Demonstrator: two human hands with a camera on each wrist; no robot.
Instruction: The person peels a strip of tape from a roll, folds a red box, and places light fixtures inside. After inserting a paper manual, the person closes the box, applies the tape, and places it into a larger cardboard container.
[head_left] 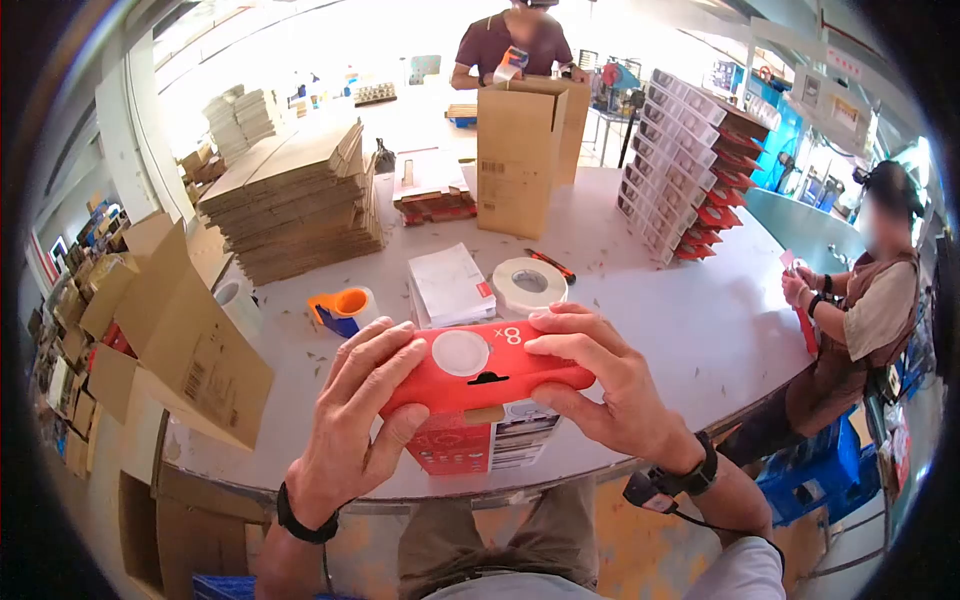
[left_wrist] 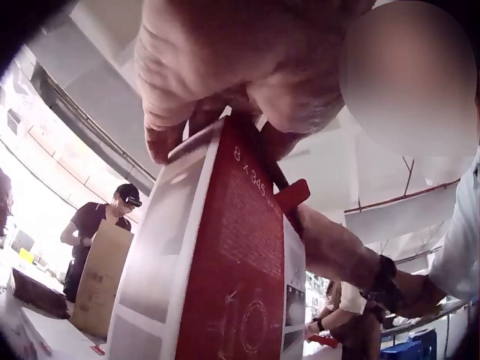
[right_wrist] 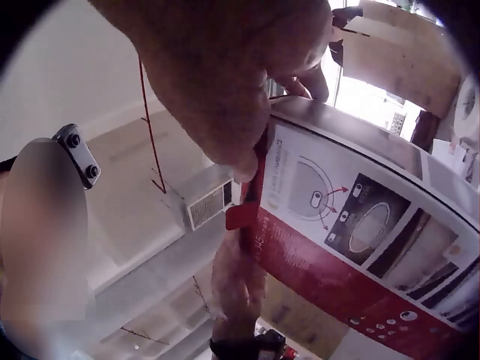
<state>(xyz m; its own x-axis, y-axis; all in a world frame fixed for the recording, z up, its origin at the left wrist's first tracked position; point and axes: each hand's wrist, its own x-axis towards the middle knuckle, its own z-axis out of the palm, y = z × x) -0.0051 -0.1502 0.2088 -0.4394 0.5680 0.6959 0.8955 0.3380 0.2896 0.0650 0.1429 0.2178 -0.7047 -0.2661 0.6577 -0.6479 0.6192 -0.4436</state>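
A red box [head_left: 455,445] with printed sides stands upright at the table's near edge, a round white sticker [head_left: 461,353] and a dark slot on its top. My left hand [head_left: 352,420] grips the top's left end, fingers on the far edge and thumb on the near one. At the right end my right hand [head_left: 610,385] holds it the same way. A small red tab [left_wrist: 293,195] sticks out near the top in the left wrist view. The right wrist view shows a printed side [right_wrist: 337,202] with pictures under my right hand [right_wrist: 217,82].
Behind the box lie white booklets [head_left: 450,283], a tape roll [head_left: 530,286] and an orange-blue tape dispenser [head_left: 345,308]. Flattened cartons [head_left: 290,200], a tall carton [head_left: 515,165] and stacked packs [head_left: 680,165] stand further back. An open carton [head_left: 200,340] is at left; two people work beyond.
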